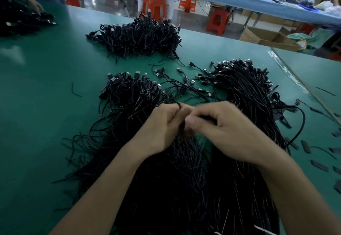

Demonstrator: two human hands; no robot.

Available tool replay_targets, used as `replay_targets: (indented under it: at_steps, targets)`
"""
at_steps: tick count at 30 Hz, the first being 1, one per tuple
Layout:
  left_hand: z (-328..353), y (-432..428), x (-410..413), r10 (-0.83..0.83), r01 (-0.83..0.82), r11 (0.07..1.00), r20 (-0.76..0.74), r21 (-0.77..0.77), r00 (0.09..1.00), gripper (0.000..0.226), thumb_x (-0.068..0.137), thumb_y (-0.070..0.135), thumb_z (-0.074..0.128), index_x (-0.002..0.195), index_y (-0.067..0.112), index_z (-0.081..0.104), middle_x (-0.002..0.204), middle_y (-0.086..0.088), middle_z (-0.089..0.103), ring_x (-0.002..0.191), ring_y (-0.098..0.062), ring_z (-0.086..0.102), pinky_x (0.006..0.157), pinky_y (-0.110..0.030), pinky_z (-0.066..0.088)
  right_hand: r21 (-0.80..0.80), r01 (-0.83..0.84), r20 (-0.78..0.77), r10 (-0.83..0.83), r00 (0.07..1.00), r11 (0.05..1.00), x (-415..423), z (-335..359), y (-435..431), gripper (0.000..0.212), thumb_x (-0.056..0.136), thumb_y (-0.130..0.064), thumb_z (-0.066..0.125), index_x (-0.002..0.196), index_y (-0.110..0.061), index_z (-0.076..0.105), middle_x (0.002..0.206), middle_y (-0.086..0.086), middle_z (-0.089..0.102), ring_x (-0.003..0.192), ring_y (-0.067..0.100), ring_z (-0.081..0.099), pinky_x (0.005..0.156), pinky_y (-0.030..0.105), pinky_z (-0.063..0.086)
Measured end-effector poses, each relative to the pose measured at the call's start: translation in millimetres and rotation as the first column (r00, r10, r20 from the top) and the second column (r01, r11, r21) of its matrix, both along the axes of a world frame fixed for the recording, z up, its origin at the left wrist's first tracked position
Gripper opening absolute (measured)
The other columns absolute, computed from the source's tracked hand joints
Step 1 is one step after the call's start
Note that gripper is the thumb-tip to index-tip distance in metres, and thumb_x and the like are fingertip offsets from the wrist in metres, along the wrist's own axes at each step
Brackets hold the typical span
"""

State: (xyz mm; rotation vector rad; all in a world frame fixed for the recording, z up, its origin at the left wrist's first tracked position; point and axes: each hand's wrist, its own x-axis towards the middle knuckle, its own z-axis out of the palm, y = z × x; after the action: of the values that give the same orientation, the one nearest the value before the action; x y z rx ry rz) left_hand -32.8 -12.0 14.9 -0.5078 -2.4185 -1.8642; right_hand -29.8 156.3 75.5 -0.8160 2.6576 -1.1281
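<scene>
My left hand (160,128) and my right hand (221,129) meet above the middle of the green table (46,105). Both have curled fingers pinching a thin black cable (181,124) between them. The cable loops over my left fingers and runs away toward several loose USB cables (184,83). Under my forearms lies a big pile of black cables (177,179). A second long bundle (247,94) lies to the right, its USB plugs pointing away from me.
Another heap of black cables (140,35) sits further back. Short black sleeve pieces (319,165) are scattered at the right edge. Another person's hand (35,6) works a cable pile at the far left. Orange stools (154,7) and cardboard boxes (267,37) stand beyond the table.
</scene>
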Motion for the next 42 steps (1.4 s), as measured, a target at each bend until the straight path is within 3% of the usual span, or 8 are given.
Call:
replay_targets:
  at_steps: [3,11,17,24,27,31,37,42]
  targets:
    - [8.3,2.7,5.0,-0.105,0.070,0.980,0.184,0.188,0.977,0.046,0.107,0.032,0.040,0.066,0.020,0.056,0.047,0.009,0.051,0.037,-0.003,0.042,0.040,-0.014,0.033,-0.181,0.004,-0.049,-0.013,0.999,0.983,-4.7,7.6,1.8,0.014,0.091,-0.034,0.068,0.081,-0.025,0.072,0.060,-0.006,0.065,0.051,0.011,0.056,0.052,0.035,0.049]
    - [26.2,-6.0,9.6,-0.341,0.102,0.794,0.301,0.600,0.891,0.053,0.094,0.049,0.038,0.053,0.022,0.058,0.042,0.012,0.026,0.034,-0.003,0.020,0.034,-0.016,0.019,-0.467,0.184,-0.001,-0.209,0.978,0.865,-18.4,-14.7,-13.6,0.023,0.082,-0.040,0.071,0.073,-0.018,0.071,0.058,0.006,0.058,0.052,0.025,0.042,0.048,0.033,0.035]
    - [28.4,-26.0,-1.5,-0.320,-0.020,0.393,0.157,0.919,0.934,0.050,0.104,0.038,0.037,0.082,0.015,0.076,0.057,0.009,0.058,0.047,0.000,0.054,0.044,-0.012,0.044,-0.088,0.148,0.139,-0.135,0.981,0.985,-5.7,-29.1,-13.7,0.027,0.099,-0.039,0.055,0.082,-0.029,0.073,0.055,-0.010,0.054,0.051,0.015,0.045,0.051,0.034,0.039]
    - [4.7,-0.1,-3.4,0.198,-0.146,0.888,-0.077,0.436,0.977,0.035,0.106,0.029,0.044,0.130,0.009,0.061,0.118,0.000,0.072,0.112,-0.013,0.068,0.091,-0.024,0.056,0.141,0.031,0.037,-0.037,0.999,0.990,4.0,-7.9,-21.1,0.035,0.101,-0.024,0.053,0.068,-0.013,0.054,0.053,-0.006,0.047,0.045,0.009,0.039,0.045,0.025,0.034]
    - [3.1,3.5,0.8,0.213,-0.198,0.977,-0.263,0.084,0.941,0.040,0.105,0.040,0.044,0.121,0.013,0.069,0.103,0.003,0.076,0.094,-0.003,0.071,0.081,-0.021,0.057,0.225,0.020,-0.042,-0.010,0.999,0.974,3.0,1.3,-18.6,0.032,0.098,-0.024,0.054,0.067,-0.017,0.061,0.053,-0.003,0.054,0.045,0.014,0.047,0.045,0.031,0.040]
    - [6.9,0.0,6.3,0.232,-0.287,0.945,-0.300,-0.155,0.925,0.044,0.098,0.045,0.040,0.059,0.029,0.051,0.045,0.015,0.050,0.043,-0.001,0.049,0.044,-0.009,0.031,0.185,0.061,-0.113,-0.041,0.993,0.981,-0.9,11.6,-12.0,0.028,0.090,-0.030,0.067,0.063,-0.025,0.066,0.052,-0.007,0.056,0.043,0.007,0.047,0.043,0.021,0.036]
    - [14.9,-18.2,6.6,0.090,-0.077,0.983,0.072,-0.167,0.993,0.060,0.105,0.044,0.040,0.058,0.017,0.066,0.045,0.004,0.061,0.036,-0.009,0.054,0.043,-0.019,0.042,0.021,0.074,-0.138,-0.070,0.988,0.997,0.9,24.6,-8.8,0.022,0.079,-0.041,0.078,0.067,-0.024,0.071,0.050,-0.015,0.057,0.039,0.004,0.041,0.041,0.010,0.029]
    - [31.1,-34.9,10.6,-0.048,0.008,0.978,0.190,0.206,0.981,0.065,0.099,0.050,0.039,0.050,0.016,0.063,0.035,0.003,0.037,0.027,-0.010,0.031,0.035,-0.015,0.028,-0.135,0.099,-0.269,-0.133,0.954,0.986,-7.8,42.3,-3.7,0.031,0.080,-0.053,0.064,0.074,-0.025,0.072,0.054,-0.005,0.058,0.044,0.003,0.040,0.044,0.011,0.032]
